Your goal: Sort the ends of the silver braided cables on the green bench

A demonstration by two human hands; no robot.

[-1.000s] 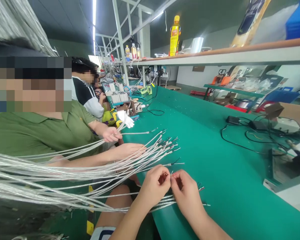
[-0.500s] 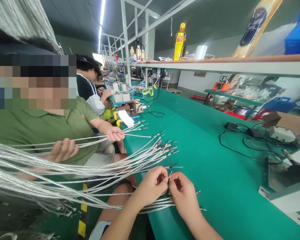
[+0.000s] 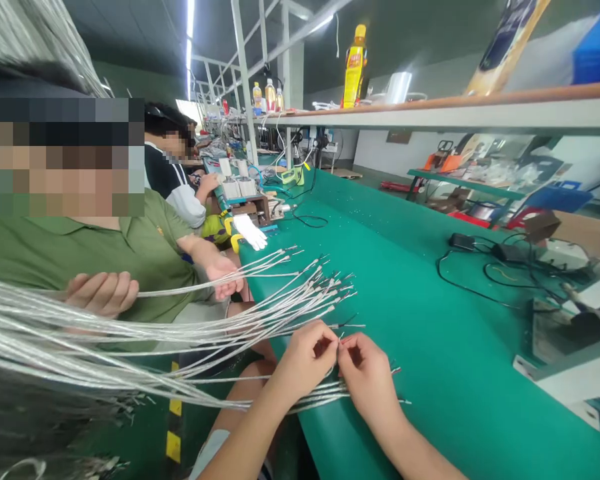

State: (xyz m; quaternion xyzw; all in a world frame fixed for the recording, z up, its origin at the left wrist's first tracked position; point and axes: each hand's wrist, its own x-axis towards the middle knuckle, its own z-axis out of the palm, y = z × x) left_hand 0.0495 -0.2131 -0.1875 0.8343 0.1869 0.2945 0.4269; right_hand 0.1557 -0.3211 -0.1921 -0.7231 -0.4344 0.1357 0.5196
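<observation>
Head view: left hand (image 3: 304, 360) and right hand (image 3: 367, 375) pinch thin wire ends (image 3: 339, 341); braided cables (image 3: 320, 393) lie just beneath.

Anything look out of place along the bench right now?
A white glove lies unworn at the edge of the green bench mat, which looks stray because the nearby co-worker's hand is bare. Nothing else stands out.

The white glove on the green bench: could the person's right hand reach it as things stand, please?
Probably, once it lets go: the right hand is at wire ends beside the left hand, and only low, fanned braided cable ends lie before the glove.
</observation>
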